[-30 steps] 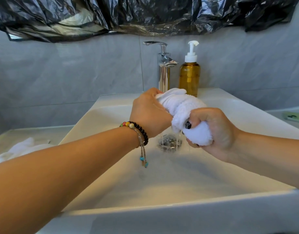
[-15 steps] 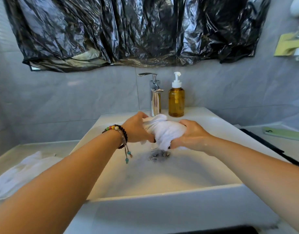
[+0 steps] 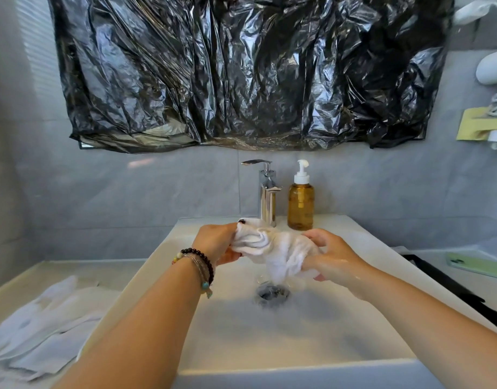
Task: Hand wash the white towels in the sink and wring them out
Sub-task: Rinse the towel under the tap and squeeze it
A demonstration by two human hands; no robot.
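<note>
A wet white towel (image 3: 275, 249) hangs bunched between both hands over the white sink (image 3: 297, 332), just above the drain (image 3: 272, 293). My left hand (image 3: 217, 242), with bead bracelets on the wrist, grips the towel's left end. My right hand (image 3: 330, 255) grips its right end with curled fingers. A loose corner of the towel droops toward the drain. More white towels (image 3: 45, 329) lie in a crumpled pile on the counter left of the sink.
A chrome faucet (image 3: 267, 197) and an amber soap pump bottle (image 3: 301, 203) stand at the sink's back edge. Black plastic sheeting (image 3: 241, 71) covers the wall above. A green phone (image 3: 477, 265) lies on the right counter.
The view has pulled back and tilted up. My hands moved apart, and the tightly twisted towel has loosened and spread between them.
</note>
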